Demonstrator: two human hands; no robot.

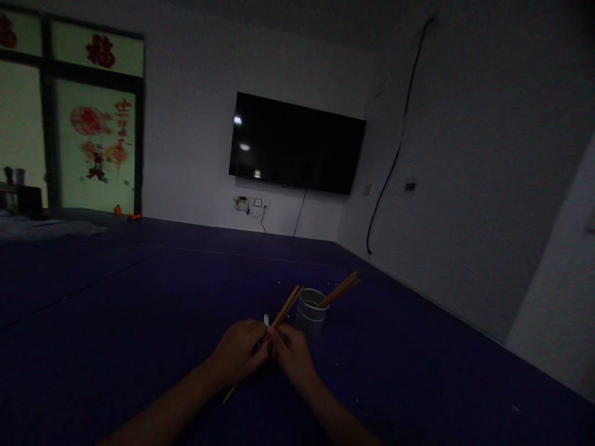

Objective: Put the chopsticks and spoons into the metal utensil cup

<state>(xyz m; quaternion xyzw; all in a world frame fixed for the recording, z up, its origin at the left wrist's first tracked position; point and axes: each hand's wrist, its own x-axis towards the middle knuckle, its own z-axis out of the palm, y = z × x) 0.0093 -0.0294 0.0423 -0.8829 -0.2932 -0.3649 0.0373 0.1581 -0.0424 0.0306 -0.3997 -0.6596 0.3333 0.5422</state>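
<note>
My left hand (238, 350) and my right hand (294, 354) meet low in the centre, both closed on thin wooden chopsticks (286, 306). The chopsticks slant up to the right, and a thin lower end pokes out beneath my left wrist. A small white object (266, 319) sticks up beside the left fingers; its kind does not show, and its lower part is hidden. Just past my right hand stands a grey cylindrical cup (310, 322). More chopsticks (341, 290) lean in it, tilted to the right over the rim.
The dark blue surface (186, 297) stretches to the walls, with small white bits scattered on it. A black television (297, 145) hangs on the far wall above sockets (251, 203). Clear plastic sheeting (46, 228) lies at the left, and small orange items (118, 210) stand by the door.
</note>
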